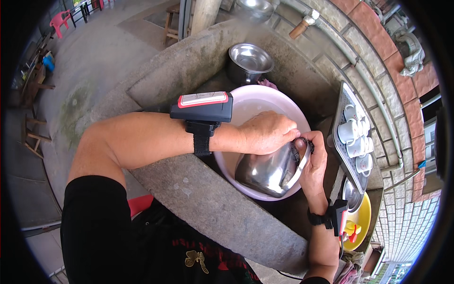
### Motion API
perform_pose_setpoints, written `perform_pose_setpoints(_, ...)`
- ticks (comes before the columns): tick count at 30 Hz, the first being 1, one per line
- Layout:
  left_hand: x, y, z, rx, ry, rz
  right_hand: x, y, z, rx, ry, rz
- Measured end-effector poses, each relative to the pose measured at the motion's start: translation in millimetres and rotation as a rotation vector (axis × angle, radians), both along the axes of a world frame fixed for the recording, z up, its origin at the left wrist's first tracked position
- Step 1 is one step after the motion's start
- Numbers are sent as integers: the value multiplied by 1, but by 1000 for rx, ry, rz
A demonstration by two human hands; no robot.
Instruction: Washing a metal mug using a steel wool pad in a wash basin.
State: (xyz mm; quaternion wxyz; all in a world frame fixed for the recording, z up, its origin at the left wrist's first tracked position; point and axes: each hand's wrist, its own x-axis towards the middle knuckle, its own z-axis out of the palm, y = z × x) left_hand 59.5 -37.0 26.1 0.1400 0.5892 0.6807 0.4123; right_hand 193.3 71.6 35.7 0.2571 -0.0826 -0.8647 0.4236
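Note:
A shiny stainless steel pitcher [260, 172] lies tilted inside a pale pink plastic basin [227, 170] of cloudy water [244, 110]. My left hand [271, 131] is closed at the pitcher's upper edge, its curled fingertips mostly hidden and its thumb close to the right hand. At the handle [299, 172], my right hand [315, 152] pinches a dark mesh scouring pad [296, 152] that passes around the metal strip. Both wrists carry strapped black devices, the left one [202, 108] bearing a label.
The basin sits in a concrete sink with a thick front ledge [212, 202]. Behind it stands a steel pot topped by a bowl [251, 58]. To the right, a tray [340, 138] holds several white mugs [349, 131], above a yellow basin [363, 216]. A tap [305, 23] juts from the wall.

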Motion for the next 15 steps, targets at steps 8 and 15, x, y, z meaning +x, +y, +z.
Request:
perform_pose_setpoints(8,0,-1,-8,108,-51,20,-2,1,6,6,-27,27)
perform_pose_setpoints(15,-7,-1,-5,32,-7,-23,10,18,9,-368,-182,164)
